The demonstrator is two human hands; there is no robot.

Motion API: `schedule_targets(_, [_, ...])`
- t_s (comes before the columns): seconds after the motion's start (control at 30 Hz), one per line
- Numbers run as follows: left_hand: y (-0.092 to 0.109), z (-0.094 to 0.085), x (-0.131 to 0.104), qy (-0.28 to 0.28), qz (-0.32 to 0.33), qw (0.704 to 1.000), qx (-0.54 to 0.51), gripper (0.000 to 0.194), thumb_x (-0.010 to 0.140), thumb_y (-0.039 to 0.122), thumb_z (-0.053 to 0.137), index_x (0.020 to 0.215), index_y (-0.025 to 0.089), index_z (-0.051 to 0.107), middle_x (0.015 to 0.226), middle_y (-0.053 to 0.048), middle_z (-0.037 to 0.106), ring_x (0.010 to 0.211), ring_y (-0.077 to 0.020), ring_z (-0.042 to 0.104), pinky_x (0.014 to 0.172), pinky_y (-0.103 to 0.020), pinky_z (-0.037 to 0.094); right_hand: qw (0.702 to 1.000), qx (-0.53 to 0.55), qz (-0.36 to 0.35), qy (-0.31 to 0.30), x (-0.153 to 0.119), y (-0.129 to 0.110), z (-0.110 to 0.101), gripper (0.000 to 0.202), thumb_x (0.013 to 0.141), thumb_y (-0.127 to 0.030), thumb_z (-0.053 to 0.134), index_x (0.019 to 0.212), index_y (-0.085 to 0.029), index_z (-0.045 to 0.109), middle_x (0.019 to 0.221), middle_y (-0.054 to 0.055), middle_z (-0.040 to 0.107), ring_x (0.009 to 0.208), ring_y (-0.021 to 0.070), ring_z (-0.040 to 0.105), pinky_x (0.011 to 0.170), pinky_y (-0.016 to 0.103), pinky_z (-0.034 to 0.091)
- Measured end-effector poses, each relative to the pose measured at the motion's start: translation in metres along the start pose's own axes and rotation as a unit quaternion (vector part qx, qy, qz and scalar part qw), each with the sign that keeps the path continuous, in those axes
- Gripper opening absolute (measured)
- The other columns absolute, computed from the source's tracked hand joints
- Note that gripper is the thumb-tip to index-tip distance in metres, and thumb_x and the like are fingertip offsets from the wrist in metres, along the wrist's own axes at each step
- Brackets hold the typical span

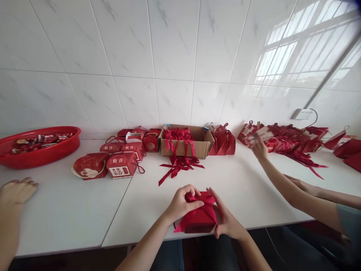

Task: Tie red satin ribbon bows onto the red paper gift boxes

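Observation:
A small red gift box (201,227) lies at the table's front edge, right in front of me. Pinkish-red ribbon (208,209) is wrapped over its top in a bow, with a tail hanging at the left. My left hand (182,206) curls over the bow, fingers and thumb closed on the ribbon loop. Against the box's right side rests my right hand (228,221), its fingers reaching over the top edge and gripping the box. The undersides of my fingers are partly hidden.
A cardboard box (186,147) holds red ribbons that spill forward. Decorated boxes (122,165) stand left of it, near a red basin (42,160). At right, a co-worker's hand (258,147) touches red boxes (293,137). Another person's hand (19,190) rests at far left.

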State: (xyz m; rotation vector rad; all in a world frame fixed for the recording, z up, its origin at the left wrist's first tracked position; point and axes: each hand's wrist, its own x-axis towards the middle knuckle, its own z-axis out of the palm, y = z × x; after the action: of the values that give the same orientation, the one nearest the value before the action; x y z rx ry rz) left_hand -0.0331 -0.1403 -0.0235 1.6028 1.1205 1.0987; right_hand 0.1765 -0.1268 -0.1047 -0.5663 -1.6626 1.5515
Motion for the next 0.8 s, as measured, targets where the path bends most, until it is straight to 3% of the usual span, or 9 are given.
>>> schedule_targets(0.07, [-0.001, -0.001, -0.004, 0.028, 0.008, 1.0, 0.003, 0.021, 0.076, 0.034, 0.068, 0.088, 0.021, 0.057, 0.109, -0.006, 0.065, 0.103, -0.0197, 0.059, 0.089, -0.03, 0.044, 0.999, 0.011, 0.022, -0.035, -0.001, -0.001, 0.003, 0.126, 0.05, -0.047, 0.086, 0.147, -0.036, 0.008, 0.154, 0.011, 0.022, 0.14, 0.0303, 0.026, 0.111, 0.047, 0.026])
schedule_targets(0.13, [-0.011, -0.006, -0.009, 0.073, 0.001, 0.997, 0.025, 0.028, 0.086, 0.04, 0.054, 0.109, 0.024, 0.056, 0.124, -0.008, 0.059, 0.119, -0.0209, 0.052, 0.098, -0.032, 0.04, 0.999, 0.006, 0.027, -0.035, 0.0, -0.003, 0.007, 0.123, 0.055, -0.038, 0.086, 0.148, -0.034, 0.006, 0.153, 0.013, 0.024, 0.139, 0.029, 0.029, 0.112, 0.048, 0.023])
schedule_targets(0.23, [-0.041, -0.025, -0.019, 0.118, -0.013, 0.982, 0.147, 0.037, 0.093, 0.041, 0.033, 0.109, 0.022, 0.061, 0.13, -0.01, 0.056, 0.126, -0.0236, 0.047, 0.103, -0.039, 0.036, 1.0, -0.017, 0.005, -0.007, 0.001, -0.005, 0.009, 0.116, 0.059, -0.035, 0.085, 0.148, -0.03, 0.01, 0.153, 0.014, 0.025, 0.139, 0.0291, 0.028, 0.112, 0.048, 0.022])
schedule_targets(0.33, [-0.074, -0.042, -0.032, 0.124, -0.03, 0.906, 0.404, 0.038, 0.088, 0.04, 0.041, 0.112, 0.023, 0.065, 0.138, -0.012, 0.051, 0.134, -0.0355, 0.034, 0.105, -0.055, 0.025, 0.996, -0.079, -0.014, 0.04, 0.002, -0.001, 0.011, 0.112, 0.057, -0.032, 0.086, 0.147, -0.028, 0.018, 0.151, 0.013, 0.03, 0.138, 0.0303, 0.029, 0.112, 0.048, 0.023])
schedule_targets(0.4, [-0.087, -0.047, -0.038, 0.1, -0.042, 0.859, 0.501, 0.04, 0.086, 0.036, 0.043, 0.12, 0.026, 0.062, 0.141, -0.01, 0.049, 0.133, -0.0351, 0.035, 0.104, -0.056, 0.024, 0.99, -0.122, -0.01, 0.073, 0.002, 0.004, 0.013, 0.111, 0.057, -0.032, 0.086, 0.147, -0.027, 0.021, 0.147, 0.013, 0.035, 0.135, 0.0314, 0.034, 0.11, 0.048, 0.028])
schedule_targets(0.5, [-0.088, -0.047, -0.042, 0.067, -0.058, 0.823, 0.561, 0.043, 0.085, 0.024, 0.042, 0.125, 0.026, 0.059, 0.143, -0.008, 0.047, 0.132, -0.0305, 0.038, 0.104, -0.051, 0.027, 0.976, -0.171, 0.022, 0.134, 0.005, 0.01, 0.017, 0.106, 0.064, -0.035, 0.081, 0.147, -0.027, 0.017, 0.142, 0.014, 0.041, 0.126, 0.0306, 0.045, 0.104, 0.047, 0.037])
schedule_targets(0.6, [-0.081, -0.044, -0.04, 0.052, -0.072, 0.807, 0.584, 0.048, 0.082, 0.018, 0.044, 0.128, 0.027, 0.057, 0.144, -0.007, 0.045, 0.133, -0.0298, 0.038, 0.103, -0.049, 0.028, 0.958, -0.229, 0.041, 0.17, 0.008, 0.011, 0.02, 0.099, 0.07, -0.034, 0.076, 0.148, -0.026, 0.015, 0.141, 0.014, 0.042, 0.122, 0.0296, 0.046, 0.101, 0.046, 0.04])
schedule_targets(0.8, [-0.075, -0.045, -0.038, 0.042, -0.092, 0.797, 0.595, 0.051, 0.08, 0.014, 0.045, 0.129, 0.027, 0.055, 0.145, -0.006, 0.044, 0.134, -0.0281, 0.038, 0.104, -0.047, 0.028, 0.94, -0.308, 0.021, 0.144, 0.009, 0.001, 0.023, 0.071, 0.076, -0.029, 0.07, 0.139, -0.03, 0.037, 0.134, 0.009, 0.049, 0.122, 0.0278, 0.046, 0.101, 0.044, 0.04])
